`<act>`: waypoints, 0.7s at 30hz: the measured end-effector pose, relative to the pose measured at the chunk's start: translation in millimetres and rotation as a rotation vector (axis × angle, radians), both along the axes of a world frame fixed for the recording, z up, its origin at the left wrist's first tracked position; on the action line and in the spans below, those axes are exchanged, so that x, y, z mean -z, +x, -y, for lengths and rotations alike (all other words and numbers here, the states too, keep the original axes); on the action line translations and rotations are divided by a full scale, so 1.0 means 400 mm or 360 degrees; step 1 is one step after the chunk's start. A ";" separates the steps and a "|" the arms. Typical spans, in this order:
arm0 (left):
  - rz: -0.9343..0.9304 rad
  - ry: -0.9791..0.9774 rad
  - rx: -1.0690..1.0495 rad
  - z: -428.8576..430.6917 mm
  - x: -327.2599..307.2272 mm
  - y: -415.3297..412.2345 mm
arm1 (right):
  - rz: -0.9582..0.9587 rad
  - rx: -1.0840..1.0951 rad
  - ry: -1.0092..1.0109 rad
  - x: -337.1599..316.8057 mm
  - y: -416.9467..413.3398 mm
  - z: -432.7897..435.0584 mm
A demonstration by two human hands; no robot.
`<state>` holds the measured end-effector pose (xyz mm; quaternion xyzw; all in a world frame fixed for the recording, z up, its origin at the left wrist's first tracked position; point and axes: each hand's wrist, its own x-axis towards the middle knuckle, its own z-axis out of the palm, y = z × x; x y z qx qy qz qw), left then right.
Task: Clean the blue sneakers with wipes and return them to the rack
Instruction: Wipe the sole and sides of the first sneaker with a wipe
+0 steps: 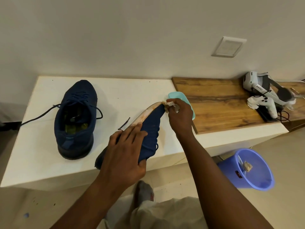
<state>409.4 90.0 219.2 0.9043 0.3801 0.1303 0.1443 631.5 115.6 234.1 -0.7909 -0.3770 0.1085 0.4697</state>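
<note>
You are handling a light, soft thing here: the knit upper of the tilted sneaker [151, 129] is likely giving way under pressure, while the sole [145, 115] is probably the stiffer part, so it is worth bracing against the sole and heel rather than squeezing the fabric. Your left hand [127, 151] is doing that, its fingers lying spread along the sole edge and its thumb curling round the collar, holding the shoe on its side above the near edge of the white table [41, 154]. Your right hand [179, 116] is pinching a crumpled wipe [170, 104] between curled fingers and pressing it to the toe end of the sole. The shoe is showing dark blue knit, dark laces and a pale sole smeared with orange-brown grime; the wipe is looking stained too. The second sneaker [76, 119] is standing upright to the left on the table, laces trailing loose. A teal wipes pack [181, 96] is lying just behind your right hand.
</note>
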 end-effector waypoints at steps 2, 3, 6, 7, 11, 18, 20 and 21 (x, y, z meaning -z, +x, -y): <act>-0.0030 0.0033 -0.0002 -0.004 0.008 0.004 | 0.0029 -0.0008 -0.0054 -0.014 0.000 -0.008; -0.0036 0.0053 -0.0002 -0.007 0.011 0.006 | 0.0074 -0.0064 -0.0088 -0.021 -0.005 -0.010; -0.0043 0.0078 0.0000 -0.016 0.014 0.007 | 0.0294 -0.0456 -0.0119 -0.053 -0.045 -0.015; -0.0041 0.0073 -0.0005 -0.018 0.015 0.006 | 0.0397 -0.0596 -0.0158 -0.064 -0.061 -0.020; -0.0027 0.0064 -0.0001 -0.024 0.014 0.004 | 0.0633 -0.0647 -0.0238 -0.064 -0.059 -0.034; 0.0122 0.0029 0.0014 -0.049 0.026 -0.007 | 0.0421 -0.0642 -0.0155 -0.063 -0.091 -0.030; 0.0189 -0.0002 0.0013 -0.059 0.025 -0.008 | 0.0650 -0.0918 -0.0273 -0.069 -0.134 -0.032; 0.0202 0.0001 0.0019 -0.060 0.024 -0.009 | 0.0751 -0.0906 -0.0281 -0.065 -0.131 -0.036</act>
